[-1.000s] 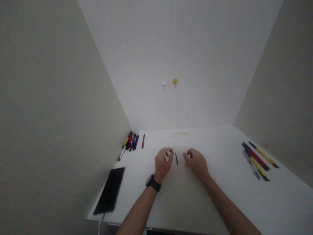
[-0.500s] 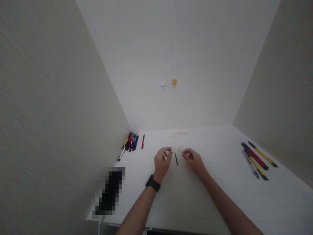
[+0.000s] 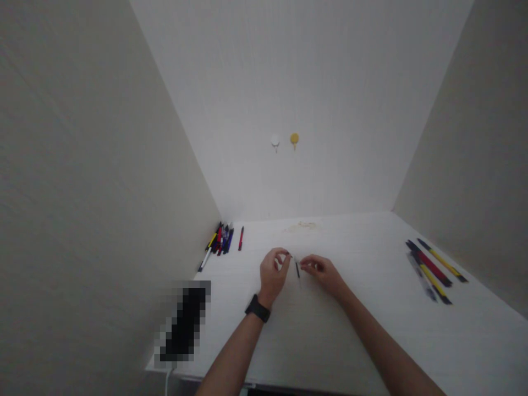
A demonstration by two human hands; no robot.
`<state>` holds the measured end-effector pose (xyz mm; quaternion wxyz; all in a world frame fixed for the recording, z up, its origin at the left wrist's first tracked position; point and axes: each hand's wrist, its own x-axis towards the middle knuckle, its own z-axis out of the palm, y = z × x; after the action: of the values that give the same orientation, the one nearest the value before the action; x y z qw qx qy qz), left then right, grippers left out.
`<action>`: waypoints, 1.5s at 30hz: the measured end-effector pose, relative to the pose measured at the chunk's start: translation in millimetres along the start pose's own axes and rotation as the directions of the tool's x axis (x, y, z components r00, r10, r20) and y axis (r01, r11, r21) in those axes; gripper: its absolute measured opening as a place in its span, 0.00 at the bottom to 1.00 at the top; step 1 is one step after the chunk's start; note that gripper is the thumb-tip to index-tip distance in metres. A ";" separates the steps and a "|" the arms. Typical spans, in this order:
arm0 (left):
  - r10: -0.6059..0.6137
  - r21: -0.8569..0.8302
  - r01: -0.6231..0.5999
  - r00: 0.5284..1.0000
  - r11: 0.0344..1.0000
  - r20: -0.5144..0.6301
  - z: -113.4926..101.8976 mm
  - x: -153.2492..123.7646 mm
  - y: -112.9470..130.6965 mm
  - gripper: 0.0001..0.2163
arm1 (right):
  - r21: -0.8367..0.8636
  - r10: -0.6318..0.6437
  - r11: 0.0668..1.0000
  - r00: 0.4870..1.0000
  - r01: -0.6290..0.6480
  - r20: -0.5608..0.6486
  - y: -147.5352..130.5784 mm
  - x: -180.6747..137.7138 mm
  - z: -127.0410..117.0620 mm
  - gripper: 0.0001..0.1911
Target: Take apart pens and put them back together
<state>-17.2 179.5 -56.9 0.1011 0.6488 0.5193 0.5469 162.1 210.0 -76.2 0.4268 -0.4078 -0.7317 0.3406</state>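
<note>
Above the middle of the white table, my left hand (image 3: 274, 275), with a black watch (image 3: 258, 309) on its wrist, pinches a small dark pen part at its fingertips. Facing it, my right hand (image 3: 324, 272) is closed on a pale, clear pen barrel (image 3: 295, 260). The barrel's far end points at the dark part and seems to meet it; whether they are joined I cannot tell. Between my hands a thin dark pen refill (image 3: 297, 270) lies on the table, partly crossed by the barrel.
Several pens (image 3: 220, 239) are heaped at the back left, a red pen (image 3: 241, 238) beside them. More pens (image 3: 431, 264) lie at the right. A pixelated dark object (image 3: 185, 322) rests front left with a white cable (image 3: 168, 380). Two hooks (image 3: 294, 138) are on the back wall.
My right hand has moved slightly left and turned the clear barrel so its end reaches the dark part. My left hand has stayed in place.
</note>
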 end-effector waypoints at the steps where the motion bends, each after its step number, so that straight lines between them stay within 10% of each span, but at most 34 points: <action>1: -0.001 0.002 0.001 1.000 1.000 0.006 -0.1 0.0 0.3 0.07 | 0.002 0.001 1.000 1.000 -0.001 0.005 0.2 0.1 -0.1 0.13; 17: 0.065 -0.015 -0.064 0.985 0.998 0.161 -1.2 0.0 4.0 0.06 | 0.067 0.022 0.998 1.000 -0.022 0.010 0.4 1.0 -1.0 0.12; 26: -0.003 0.212 0.056 0.970 0.976 -0.242 -13.2 5.0 2.9 0.10 | 0.222 0.079 0.974 0.991 -0.054 -0.105 2.0 3.1 -3.8 0.13; 32: -0.054 0.646 0.021 0.998 0.763 0.031 -13.2 6.2 9.0 0.06 | 0.337 0.134 0.939 0.975 -0.068 -0.179 7.8 6.2 -6.1 0.17; 45: -0.062 0.662 -0.141 0.960 0.736 0.274 -11.2 1.7 2.6 0.06 | 0.475 0.228 0.873 0.954 -0.113 -0.192 4.0 4.8 -8.1 0.19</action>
<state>-25.1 174.8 -49.7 -0.0810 0.7222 0.6485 0.2267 169.1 217.2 -74.7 0.5651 -0.3971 -0.5336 0.4881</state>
